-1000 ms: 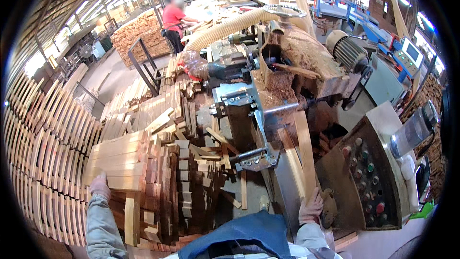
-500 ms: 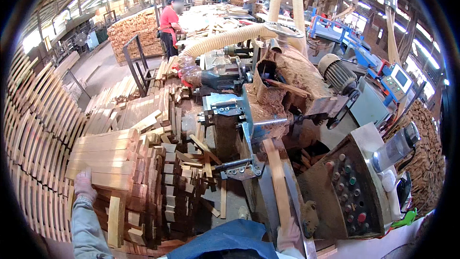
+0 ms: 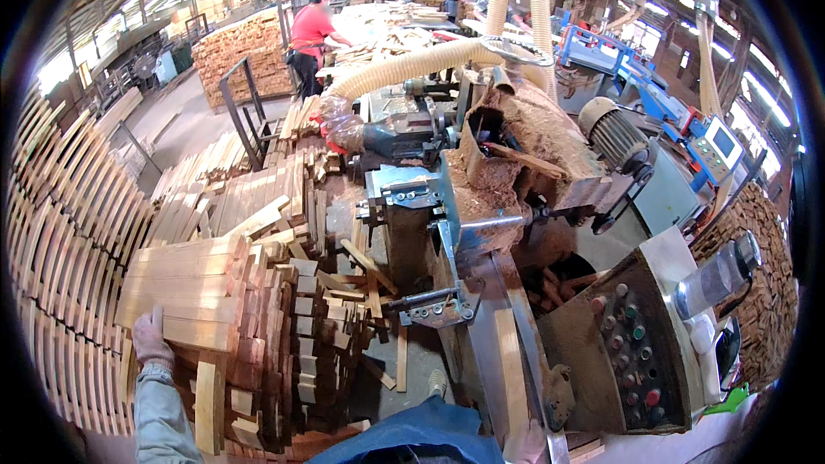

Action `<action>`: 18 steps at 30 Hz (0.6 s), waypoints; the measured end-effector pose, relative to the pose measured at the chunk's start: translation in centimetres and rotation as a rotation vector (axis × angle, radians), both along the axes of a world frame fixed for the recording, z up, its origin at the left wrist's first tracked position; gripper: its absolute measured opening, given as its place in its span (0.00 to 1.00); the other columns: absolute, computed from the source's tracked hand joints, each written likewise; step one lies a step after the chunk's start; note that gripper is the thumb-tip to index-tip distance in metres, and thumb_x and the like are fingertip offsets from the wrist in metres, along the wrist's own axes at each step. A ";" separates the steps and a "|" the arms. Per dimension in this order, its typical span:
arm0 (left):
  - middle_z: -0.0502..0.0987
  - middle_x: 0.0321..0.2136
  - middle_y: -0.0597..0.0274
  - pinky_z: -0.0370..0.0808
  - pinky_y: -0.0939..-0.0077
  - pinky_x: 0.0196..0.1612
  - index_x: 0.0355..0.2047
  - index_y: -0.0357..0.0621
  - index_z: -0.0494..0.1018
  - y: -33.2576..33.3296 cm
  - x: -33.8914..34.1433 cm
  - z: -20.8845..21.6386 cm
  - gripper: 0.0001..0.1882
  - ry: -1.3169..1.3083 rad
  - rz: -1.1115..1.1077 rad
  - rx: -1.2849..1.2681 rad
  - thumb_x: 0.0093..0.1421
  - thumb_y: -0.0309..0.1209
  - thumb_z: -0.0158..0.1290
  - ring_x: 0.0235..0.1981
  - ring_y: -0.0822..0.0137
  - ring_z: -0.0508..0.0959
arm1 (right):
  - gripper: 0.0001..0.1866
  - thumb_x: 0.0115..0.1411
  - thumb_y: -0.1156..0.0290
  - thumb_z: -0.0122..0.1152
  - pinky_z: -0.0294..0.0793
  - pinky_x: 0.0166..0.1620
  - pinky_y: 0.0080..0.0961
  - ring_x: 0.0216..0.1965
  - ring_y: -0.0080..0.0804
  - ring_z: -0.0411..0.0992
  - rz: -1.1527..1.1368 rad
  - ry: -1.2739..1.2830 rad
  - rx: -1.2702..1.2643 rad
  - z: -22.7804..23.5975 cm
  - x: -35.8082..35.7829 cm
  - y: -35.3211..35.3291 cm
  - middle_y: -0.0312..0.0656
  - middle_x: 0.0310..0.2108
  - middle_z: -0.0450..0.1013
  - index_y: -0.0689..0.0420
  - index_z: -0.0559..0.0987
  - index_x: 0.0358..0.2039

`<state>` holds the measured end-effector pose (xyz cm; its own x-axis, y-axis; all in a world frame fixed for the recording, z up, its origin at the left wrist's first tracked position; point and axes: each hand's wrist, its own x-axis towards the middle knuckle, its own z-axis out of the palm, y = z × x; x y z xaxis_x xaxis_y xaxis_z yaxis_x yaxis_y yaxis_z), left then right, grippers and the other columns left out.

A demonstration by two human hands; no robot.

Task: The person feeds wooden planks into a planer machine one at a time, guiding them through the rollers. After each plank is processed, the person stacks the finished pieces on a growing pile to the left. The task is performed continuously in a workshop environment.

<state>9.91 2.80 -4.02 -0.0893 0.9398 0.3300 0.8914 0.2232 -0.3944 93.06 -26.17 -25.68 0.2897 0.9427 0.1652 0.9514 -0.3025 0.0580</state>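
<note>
My right hand [image 3: 525, 443], gloved, is at the lower edge of the picture, closed around the near end of a long wooden strip [image 3: 512, 363]. That strip lies lengthwise on the metal bed [image 3: 482, 352] of a woodworking machine. On the left, my gloved left hand [image 3: 151, 337] grips the outer end of the nearest top board [image 3: 199, 320] on a tall stack of boards [image 3: 268, 326]; some of its fingers lie over the board, the rest are hidden. A metal guide bracket [image 3: 438, 305] stands left of the strip, apart from it.
A button panel [image 3: 632, 348] and a clear bottle [image 3: 713, 279] are at the right. Ahead is the sawdust-covered machine housing [image 3: 537, 133] with a ribbed hose [image 3: 412, 67]. Slatted wood [image 3: 64, 283] lines the left. A person in red [image 3: 310, 34] works farther back.
The strip and my right hand have shifted toward me along the bed, leaving the far end farther from the housing. My left hand stays at the stack. The person in red has leaned and reached right.
</note>
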 end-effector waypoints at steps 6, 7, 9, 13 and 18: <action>0.78 0.42 0.50 0.75 0.55 0.48 0.54 0.49 0.74 -2.5 4.2 4.3 0.34 -0.145 -0.135 0.066 0.43 0.15 0.54 0.45 0.45 0.77 | 0.28 0.59 0.65 0.63 0.67 0.60 0.51 0.54 0.59 0.68 0.113 -0.024 0.062 2.6 1.8 12.8 0.58 0.52 0.70 0.59 0.70 0.60; 0.79 0.43 0.51 0.75 0.54 0.49 0.53 0.50 0.73 -1.6 6.4 5.2 0.31 -0.088 -0.201 0.120 0.45 0.16 0.53 0.45 0.44 0.77 | 0.27 0.61 0.65 0.61 0.67 0.61 0.50 0.54 0.60 0.67 0.098 -0.020 0.077 2.7 1.7 15.5 0.59 0.53 0.69 0.58 0.71 0.59; 0.76 0.53 0.51 0.71 0.58 0.60 0.58 0.48 0.71 -1.4 6.9 7.0 0.35 -0.075 -0.015 0.021 0.46 0.19 0.54 0.56 0.48 0.74 | 0.26 0.62 0.65 0.60 0.67 0.59 0.51 0.53 0.61 0.67 0.073 0.019 0.135 0.7 2.2 20.5 0.59 0.53 0.69 0.58 0.70 0.59; 0.70 0.62 0.51 0.59 0.58 0.72 0.64 0.46 0.67 -1.7 11.5 12.6 0.38 -0.014 -0.174 0.091 0.49 0.20 0.53 0.65 0.50 0.67 | 0.20 0.61 0.65 0.58 0.68 0.58 0.48 0.55 0.59 0.69 0.024 0.179 -0.020 0.9 1.4 28.6 0.55 0.54 0.71 0.55 0.76 0.53; 0.73 0.58 0.54 0.53 0.54 0.74 0.65 0.47 0.67 3.2 20.3 14.8 0.34 0.229 -0.264 -0.162 0.55 0.24 0.55 0.64 0.59 0.69 | 0.24 0.58 0.68 0.65 0.69 0.61 0.45 0.55 0.53 0.72 0.411 0.528 0.316 0.5 -3.0 33.9 0.51 0.52 0.76 0.57 0.77 0.56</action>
<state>30.23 6.02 10.75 0.2216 0.9621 0.1589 0.7949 -0.0839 -0.6009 90.02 7.70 -25.20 0.0397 0.9229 0.3831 0.8688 0.1575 -0.4694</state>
